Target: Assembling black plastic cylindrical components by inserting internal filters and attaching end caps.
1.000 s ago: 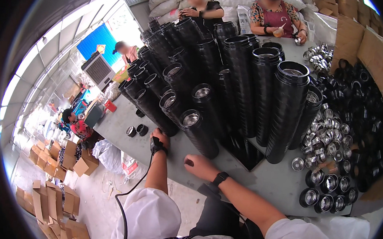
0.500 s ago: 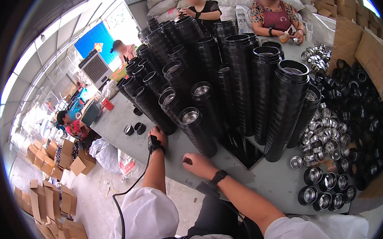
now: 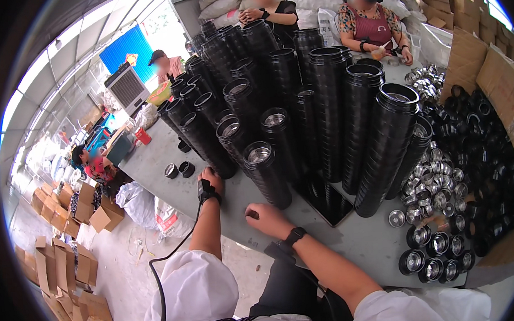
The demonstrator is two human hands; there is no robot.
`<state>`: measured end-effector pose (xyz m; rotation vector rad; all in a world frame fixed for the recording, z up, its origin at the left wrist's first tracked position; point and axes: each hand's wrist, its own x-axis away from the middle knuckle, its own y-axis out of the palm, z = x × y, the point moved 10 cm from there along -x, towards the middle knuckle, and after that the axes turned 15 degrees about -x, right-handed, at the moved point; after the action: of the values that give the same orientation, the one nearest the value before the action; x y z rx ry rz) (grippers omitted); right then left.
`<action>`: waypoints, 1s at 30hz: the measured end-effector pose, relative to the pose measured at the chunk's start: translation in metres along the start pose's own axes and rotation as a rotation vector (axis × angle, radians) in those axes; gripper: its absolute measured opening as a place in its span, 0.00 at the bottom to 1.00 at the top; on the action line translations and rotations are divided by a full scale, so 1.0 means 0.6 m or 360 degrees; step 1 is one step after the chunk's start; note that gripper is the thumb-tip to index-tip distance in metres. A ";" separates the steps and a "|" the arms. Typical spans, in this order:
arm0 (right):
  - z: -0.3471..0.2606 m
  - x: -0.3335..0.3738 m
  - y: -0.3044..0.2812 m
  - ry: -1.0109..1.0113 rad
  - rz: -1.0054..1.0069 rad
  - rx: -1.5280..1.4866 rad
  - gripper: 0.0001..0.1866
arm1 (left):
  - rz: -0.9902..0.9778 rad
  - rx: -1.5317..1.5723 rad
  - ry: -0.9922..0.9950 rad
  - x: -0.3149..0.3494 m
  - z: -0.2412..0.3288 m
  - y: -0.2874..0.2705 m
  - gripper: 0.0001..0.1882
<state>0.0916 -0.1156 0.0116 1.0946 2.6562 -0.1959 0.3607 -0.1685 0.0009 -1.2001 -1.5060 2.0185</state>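
"Black columns of stacked rings [image 3: 318,116] fill the middle of the frame, don't they? Which way do they point?"

"Open ends up, standing on the grey table [image 3: 361,254]. The stack by the left hand [image 3: 210,146] has its long axis slanting from upper left to lower right in this bent view. The front stack [image 3: 271,182], just below centre, slants the same way, only more steeply."

"And the tall stack [image 3: 387,153], right of centre?"

"It tips the other way: top toward the upper right, foot toward the lower left."

"What are the hands doing?"

"The left hand [image 3: 211,179] is beside the foot of its stack, left of centre. Its fingertips are hidden, so I can't tell whether it grips or even touches. The right hand [image 3: 269,220] is below the front stack, fingers curled inward. A dark patch shows in the curl; I can't tell if that's shadow or something held."

"Anything near them?"

"Two small lids [image 3: 186,169] left of the left hand, a dark flat slab [image 3: 338,211] right of the right one, and silvery caps [image 3: 430,192] heaped at the lower right."
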 end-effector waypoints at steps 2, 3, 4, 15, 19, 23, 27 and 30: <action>0.003 0.000 -0.002 0.0018 0.0003 0.0013 0.09 | -0.0024 -0.0023 0.0003 0.003 0.006 -0.003 0.13; 0.003 0.000 -0.003 0.0016 0.0005 0.0025 0.09 | -0.0026 -0.0018 0.0003 0.005 0.010 -0.006 0.13; 0.003 0.000 -0.003 0.0012 0.0005 0.0035 0.09 | -0.0018 -0.0025 -0.0003 0.007 0.010 -0.011 0.13; 0.007 -0.003 0.002 0.0010 -0.0015 -0.0004 0.08 | -0.0029 -0.0028 -0.0031 0.000 -0.001 0.001 0.14; 0.008 -0.002 -0.001 0.0023 -0.0011 0.0001 0.08 | -0.0046 -0.0005 -0.0028 0.001 0.003 0.002 0.14; 0.004 -0.001 0.001 0.0022 -0.0016 -0.0004 0.08 | -0.0039 -0.0034 -0.0024 -0.001 -0.001 0.003 0.14; 0.003 -0.002 0.002 0.0034 -0.0024 -0.0023 0.08 | -0.0049 -0.0038 -0.0041 -0.001 -0.005 0.006 0.14; 0.011 -0.002 0.001 0.0034 -0.0014 -0.0039 0.08 | -0.0023 -0.0015 -0.0037 0.002 -0.004 0.007 0.14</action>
<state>0.0942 -0.1175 0.0056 1.0832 2.6757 -0.1533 0.3624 -0.1677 -0.0034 -1.1699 -1.5325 2.0254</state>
